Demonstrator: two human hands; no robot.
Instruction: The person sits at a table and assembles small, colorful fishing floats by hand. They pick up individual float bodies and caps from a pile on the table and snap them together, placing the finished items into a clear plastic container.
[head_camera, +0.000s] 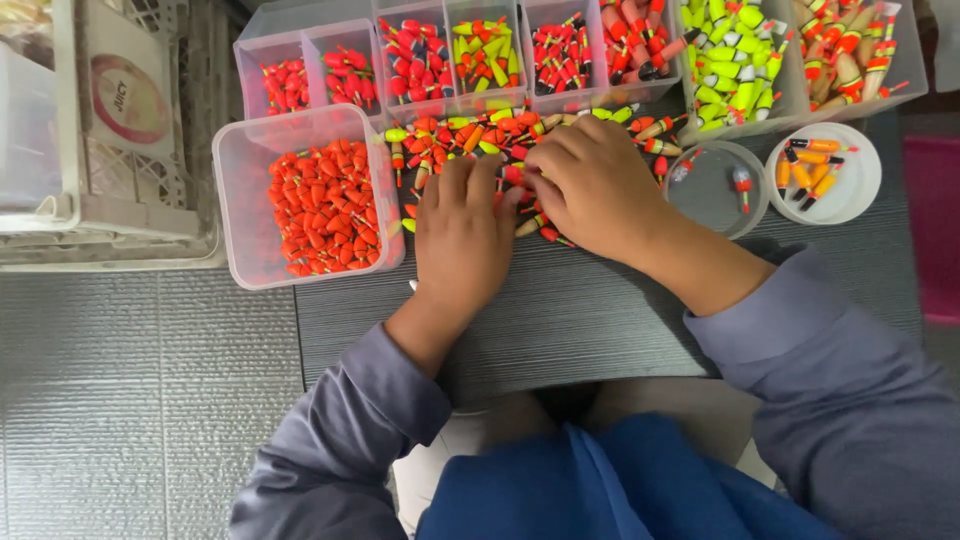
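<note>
Dark table (600, 320) with floats (470, 135), tubs (240, 200).

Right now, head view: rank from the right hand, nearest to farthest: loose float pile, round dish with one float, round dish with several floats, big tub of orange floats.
From the right hand:
1. Loose float pile: under the fingers, touching.
2. Round dish with one float: just to its right.
3. Round dish with several floats and big tub of orange floats, on opposite sides: too close to call.

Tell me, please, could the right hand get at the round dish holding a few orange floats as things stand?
Probably yes: the right hand rests on the loose floats, and only the other round dish lies between it and the open-topped orange-float dish.
</note>
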